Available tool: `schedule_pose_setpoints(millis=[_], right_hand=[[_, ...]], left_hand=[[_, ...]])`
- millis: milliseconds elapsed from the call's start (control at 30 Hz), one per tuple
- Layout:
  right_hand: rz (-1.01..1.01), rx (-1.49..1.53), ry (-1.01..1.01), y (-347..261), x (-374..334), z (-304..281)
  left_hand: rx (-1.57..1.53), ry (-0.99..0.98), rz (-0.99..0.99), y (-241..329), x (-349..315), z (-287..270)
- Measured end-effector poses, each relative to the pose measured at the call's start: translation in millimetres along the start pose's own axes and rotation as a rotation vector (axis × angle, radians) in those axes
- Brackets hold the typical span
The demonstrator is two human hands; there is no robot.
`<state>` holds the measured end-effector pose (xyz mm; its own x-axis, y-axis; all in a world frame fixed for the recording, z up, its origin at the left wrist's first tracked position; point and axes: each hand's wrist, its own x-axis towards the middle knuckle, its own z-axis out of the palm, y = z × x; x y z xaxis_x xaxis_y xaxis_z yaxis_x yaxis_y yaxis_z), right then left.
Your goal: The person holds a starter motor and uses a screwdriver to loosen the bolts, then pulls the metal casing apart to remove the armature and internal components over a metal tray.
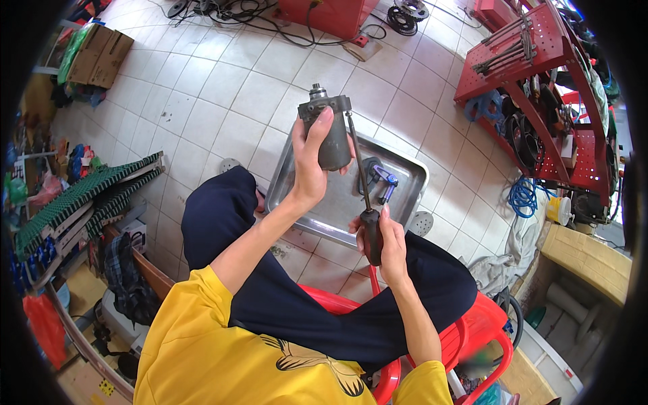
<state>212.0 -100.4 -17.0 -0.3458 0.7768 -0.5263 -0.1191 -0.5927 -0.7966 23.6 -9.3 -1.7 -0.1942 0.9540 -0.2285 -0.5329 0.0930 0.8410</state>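
The fingers of the left hand (307,162) are closed around the motor (333,145); the thumb lies along its front, and other fingertips appear at its right side. The fingers of the right hand (389,246) are also closed, around the dark handle of a screwdriver (371,239). Its long thin shaft goes upward, and the tip is at the lug on the motor's right edge; whether it touches, I cannot tell.

The motor is a dark grey cylinder with a dull, somewhat worn surface. Near its top is a wider collar, and above this a narrower metal shaft end with small teeth points up. It is held almost upright, above the metal tray (337,210).

In the tray lie a blue tool (385,177) and, next to it, a dark part (368,169). Under the tray is the tiled floor (263,67).
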Motion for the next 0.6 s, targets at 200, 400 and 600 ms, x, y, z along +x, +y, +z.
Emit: schedule_pose_setpoints(millis=[200,400,600], right_hand=[[-0.141,0.011,0.104,1.1,-2.2,6.4],[-0.073,0.162,-0.005,-5.4,0.1,3.7],[-0.056,-0.03,-0.02,-1.7,-2.1,3.5]], left_hand=[[-0.007,-0.012,-0.002,-5.4,-0.5,1.7],[-0.008,0.015,-0.008,-4.3,-0.8,0.5],[-0.001,0.014,-0.006,-5.5,-1.6,1.9]])
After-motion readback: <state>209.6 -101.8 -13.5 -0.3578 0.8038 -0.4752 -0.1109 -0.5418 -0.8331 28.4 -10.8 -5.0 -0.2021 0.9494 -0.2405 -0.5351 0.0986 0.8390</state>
